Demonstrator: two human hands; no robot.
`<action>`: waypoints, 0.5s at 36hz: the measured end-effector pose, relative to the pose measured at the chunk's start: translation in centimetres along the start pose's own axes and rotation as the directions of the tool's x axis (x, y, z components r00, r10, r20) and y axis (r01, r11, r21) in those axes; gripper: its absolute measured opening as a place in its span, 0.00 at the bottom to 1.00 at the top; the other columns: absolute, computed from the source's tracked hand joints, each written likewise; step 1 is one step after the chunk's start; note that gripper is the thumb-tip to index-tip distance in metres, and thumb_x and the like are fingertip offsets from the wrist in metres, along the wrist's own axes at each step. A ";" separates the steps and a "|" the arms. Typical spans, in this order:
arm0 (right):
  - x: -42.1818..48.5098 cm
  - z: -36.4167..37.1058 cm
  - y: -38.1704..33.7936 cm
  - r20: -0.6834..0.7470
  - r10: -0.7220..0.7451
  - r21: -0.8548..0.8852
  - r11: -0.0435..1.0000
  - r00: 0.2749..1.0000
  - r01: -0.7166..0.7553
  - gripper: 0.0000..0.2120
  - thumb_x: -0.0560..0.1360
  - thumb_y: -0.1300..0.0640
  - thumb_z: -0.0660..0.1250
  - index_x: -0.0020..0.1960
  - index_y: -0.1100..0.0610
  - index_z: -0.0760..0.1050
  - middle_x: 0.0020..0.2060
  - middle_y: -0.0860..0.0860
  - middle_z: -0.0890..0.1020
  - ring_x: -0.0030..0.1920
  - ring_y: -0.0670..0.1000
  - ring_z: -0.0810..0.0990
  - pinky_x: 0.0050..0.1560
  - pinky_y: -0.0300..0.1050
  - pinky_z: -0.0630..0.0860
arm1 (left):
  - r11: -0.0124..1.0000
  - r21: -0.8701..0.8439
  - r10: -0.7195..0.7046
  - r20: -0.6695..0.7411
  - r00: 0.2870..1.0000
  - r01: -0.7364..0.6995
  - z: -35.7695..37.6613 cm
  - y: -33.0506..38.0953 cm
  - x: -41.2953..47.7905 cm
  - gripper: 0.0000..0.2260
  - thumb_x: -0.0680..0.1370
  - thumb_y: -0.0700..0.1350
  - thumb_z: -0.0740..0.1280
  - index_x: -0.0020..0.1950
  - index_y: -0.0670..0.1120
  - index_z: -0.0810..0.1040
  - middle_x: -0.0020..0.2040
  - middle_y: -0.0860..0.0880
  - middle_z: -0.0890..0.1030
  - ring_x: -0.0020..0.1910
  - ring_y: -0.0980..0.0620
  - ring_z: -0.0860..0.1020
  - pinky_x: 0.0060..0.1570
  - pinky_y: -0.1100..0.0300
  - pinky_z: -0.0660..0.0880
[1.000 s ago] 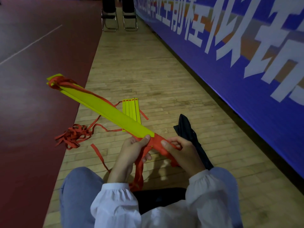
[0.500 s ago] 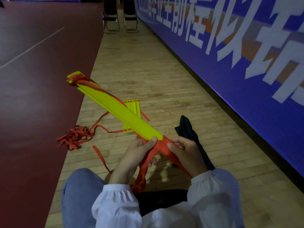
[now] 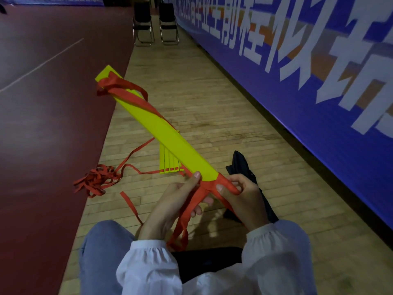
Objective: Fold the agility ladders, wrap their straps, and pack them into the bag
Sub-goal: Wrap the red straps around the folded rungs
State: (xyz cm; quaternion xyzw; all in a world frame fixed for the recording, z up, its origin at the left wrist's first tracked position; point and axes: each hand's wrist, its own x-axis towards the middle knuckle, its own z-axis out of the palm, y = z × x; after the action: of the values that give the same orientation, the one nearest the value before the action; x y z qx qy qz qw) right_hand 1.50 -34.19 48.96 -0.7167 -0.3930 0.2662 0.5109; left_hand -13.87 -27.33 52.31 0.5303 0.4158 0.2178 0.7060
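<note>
At the ladder (image 3: 170, 137) end, both hands, left (image 3: 170, 201) and right (image 3: 242, 194), pinch the strap (image 3: 209, 186); slackened fingers could let the wrap unravel.

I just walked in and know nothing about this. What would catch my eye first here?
A long yellow bundle of flat slats slants across the middle, red strap wound around it. The left hand grips its near end while the right hand pinches the strap there. A tangle of strap lies on the wooden floor at left, and a big blue banner with white characters runs along the right.
</note>
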 end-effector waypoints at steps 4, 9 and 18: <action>-0.2 0.5 0.0 -0.029 -0.011 -0.026 1.000 1.000 0.010 0.09 0.66 0.47 0.72 0.45 0.47 0.78 0.38 0.46 0.83 0.41 0.48 0.82 0.45 0.51 0.79 | 0.999 -0.033 -0.013 -0.056 0.998 0.012 0.1 -0.1 0.4 0.25 0.80 0.55 0.61 0.48 0.32 0.81 0.45 0.35 0.84 0.23 0.52 0.72 0.22 0.65 0.68; -0.2 1.3 -0.2 -0.033 -0.037 -0.122 0.992 0.999 0.033 0.07 0.71 0.52 0.73 0.47 0.48 0.76 0.39 0.44 0.81 0.43 0.47 0.81 0.45 0.47 0.78 | 0.998 -0.050 -0.033 -0.150 0.988 0.026 0.2 -0.2 0.7 0.23 0.79 0.56 0.63 0.45 0.34 0.82 0.44 0.34 0.83 0.23 0.50 0.70 0.21 0.65 0.66; -0.5 2.1 -0.4 0.021 -0.055 -0.197 0.979 0.998 0.058 0.11 0.69 0.52 0.74 0.41 0.44 0.72 0.38 0.43 0.79 0.41 0.45 0.79 0.43 0.44 0.76 | 0.995 0.084 -0.031 -0.269 0.963 0.056 0.2 -0.1 0.7 0.30 0.74 0.63 0.65 0.42 0.33 0.82 0.36 0.39 0.84 0.19 0.52 0.69 0.21 0.64 0.65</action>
State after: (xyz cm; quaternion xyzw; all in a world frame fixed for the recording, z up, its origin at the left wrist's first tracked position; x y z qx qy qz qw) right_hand -0.56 -33.44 48.66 -0.7504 -0.4413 0.2168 0.4418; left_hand -13.36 -26.98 51.99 0.5183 0.5282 0.2526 0.6234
